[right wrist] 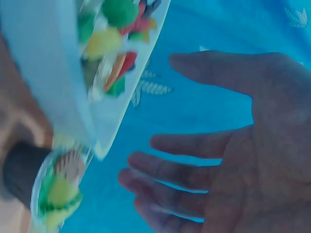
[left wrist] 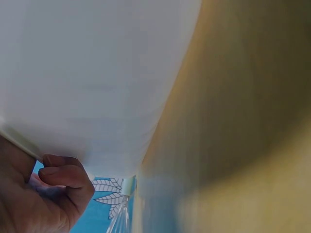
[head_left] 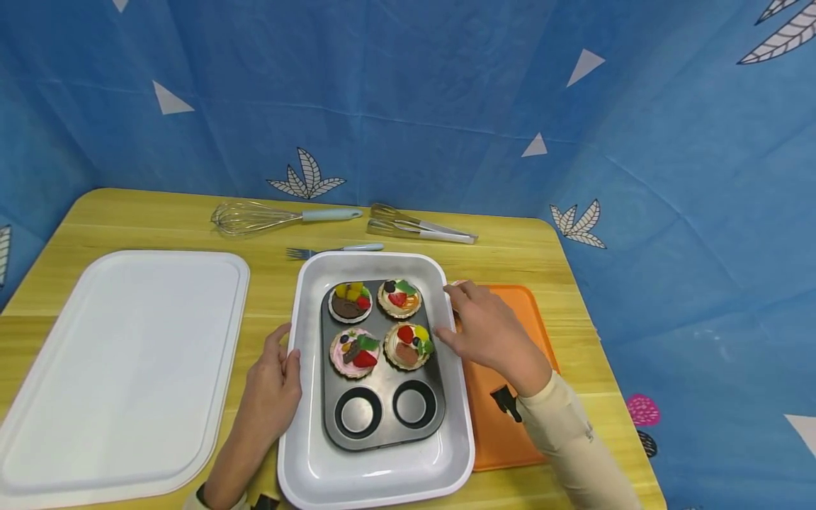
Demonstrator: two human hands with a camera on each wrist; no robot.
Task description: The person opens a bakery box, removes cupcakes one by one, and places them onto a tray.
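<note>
A deep white tray [head_left: 376,482] holds a dark muffin pan [head_left: 382,439]. Four-plus cups in it are best told as several, with fruit-topped tarts [head_left: 355,352] in the back ones and the front two cups bare. My left hand [head_left: 270,386] grips the tray's left rim, its fingers curled at the edge in the left wrist view. Over the tray's right rim hovers my right hand [head_left: 487,329], fingers spread and fairly straight, holding nothing. Beneath it, largely hidden in the head view, a topped cupcake [right wrist: 60,189] in a dark cup stands beside the white tray.
An orange tray [head_left: 503,439] lies to the right, partly under my right arm. On the left is a flat white tray [head_left: 127,368]. Along the back lie a whisk [head_left: 274,217], tongs [head_left: 421,228] and a fork [head_left: 331,250].
</note>
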